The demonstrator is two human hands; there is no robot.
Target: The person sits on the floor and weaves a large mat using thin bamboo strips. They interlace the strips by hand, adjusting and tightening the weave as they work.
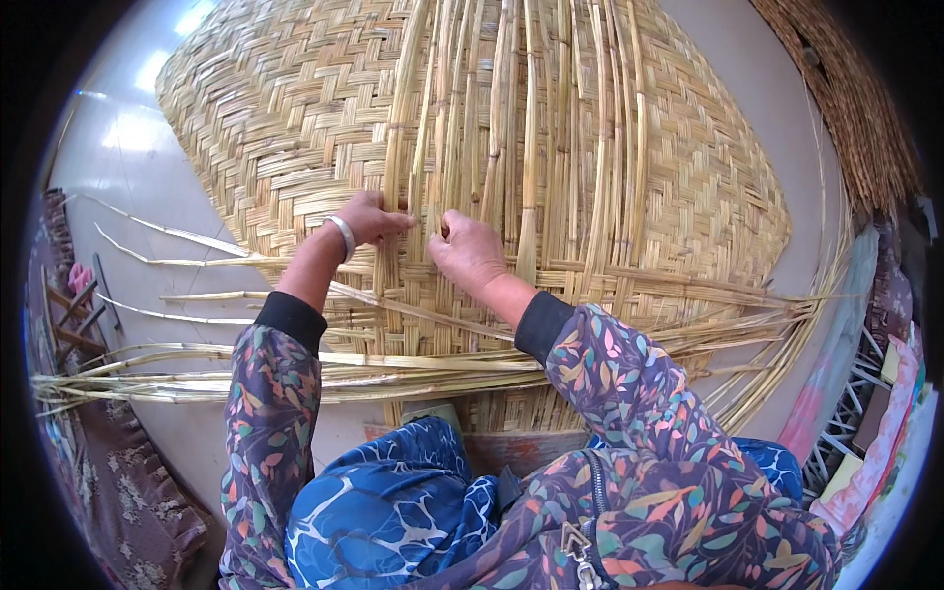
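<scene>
A large woven reed mat [305, 128] lies in front of me, its weave a zigzag of pale yellow strips. Long reed strips [531, 147] run lengthwise over its middle, away from me. My left hand [369, 221], with a silver bangle at the wrist, is closed on some of these strips, its thumb pointing right. Just to the right, my right hand [470, 251] is closed in a pinch at neighbouring reed strips; its fingertips are partly hidden. Crosswise strips [678, 285] pass through the lengthwise ones near my wrists.
Loose reed ends [187, 379] stick out to the left, and more fan out [777, 344] on the right. A pile of brown stalks [846, 98] lies at the far right. Brown patterned cloth [138, 482] hangs at the left; a metal rack [846, 403] stands at the right.
</scene>
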